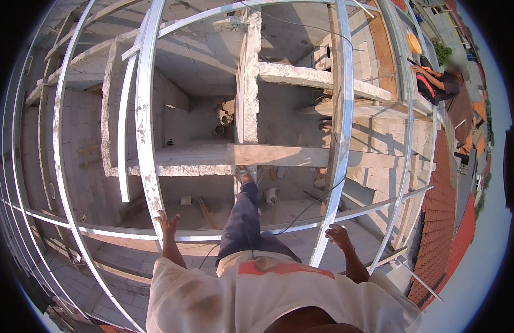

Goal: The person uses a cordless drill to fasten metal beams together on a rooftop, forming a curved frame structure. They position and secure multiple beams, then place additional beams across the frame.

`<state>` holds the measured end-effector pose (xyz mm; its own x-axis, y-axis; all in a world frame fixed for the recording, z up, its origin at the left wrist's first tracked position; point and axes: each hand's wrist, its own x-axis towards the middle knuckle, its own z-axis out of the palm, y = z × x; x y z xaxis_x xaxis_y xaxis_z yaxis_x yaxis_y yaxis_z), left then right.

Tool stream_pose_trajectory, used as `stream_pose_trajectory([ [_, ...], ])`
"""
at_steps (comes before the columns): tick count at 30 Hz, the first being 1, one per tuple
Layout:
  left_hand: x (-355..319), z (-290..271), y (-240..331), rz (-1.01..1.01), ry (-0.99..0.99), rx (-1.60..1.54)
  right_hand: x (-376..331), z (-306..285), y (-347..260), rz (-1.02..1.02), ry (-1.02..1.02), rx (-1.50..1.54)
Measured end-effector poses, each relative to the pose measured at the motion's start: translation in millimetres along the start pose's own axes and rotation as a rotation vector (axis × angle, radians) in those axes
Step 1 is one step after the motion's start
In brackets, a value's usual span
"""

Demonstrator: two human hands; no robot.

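Note:
My left hand point(168, 223) is at the lower part of a long silver metal beam point(143, 122), fingers apart, with nothing seen in it. It looks to be against the beam or just beside it; I cannot tell which. My right hand point(339, 237) hangs close to a second silver beam point(345, 94), its fingers loosely bent and apart, holding nothing visible. Between the hands a thin metal cross rail point(196, 238) runs left to right at about my hips. One foot stands forward on the top of a narrow block wall point(249, 94), near a wooden plank point(290, 155).
Deep rooms with grey floors point(201, 127) drop away on both sides of the wall. A black cable point(309, 206) crosses by the right beam. More metal rails point(60, 122) stand at left. Another person point(437, 83) sits at the far right, near red roof tiles point(437, 211).

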<state>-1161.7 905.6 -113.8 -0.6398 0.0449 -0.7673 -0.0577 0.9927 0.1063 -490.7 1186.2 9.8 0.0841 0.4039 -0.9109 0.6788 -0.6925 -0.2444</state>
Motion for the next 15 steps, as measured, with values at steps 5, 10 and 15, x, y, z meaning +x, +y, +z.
stream_pose_trajectory([
  [5, 36.9, 4.9, -29.7, 0.007, -0.004, 0.003, 13.5, -7.1, -40.9, -0.126, -0.02, -0.177],
  [10, 43.6, 4.3, -39.8, 0.015, -0.032, -0.051, -3.6, -5.7, -85.5, -0.133, 0.044, -0.1],
  [15, 49.8, 5.8, -35.5, -0.033, -0.101, -0.063, -8.8, -28.1, -66.1, -0.189, 0.123, -0.281],
])
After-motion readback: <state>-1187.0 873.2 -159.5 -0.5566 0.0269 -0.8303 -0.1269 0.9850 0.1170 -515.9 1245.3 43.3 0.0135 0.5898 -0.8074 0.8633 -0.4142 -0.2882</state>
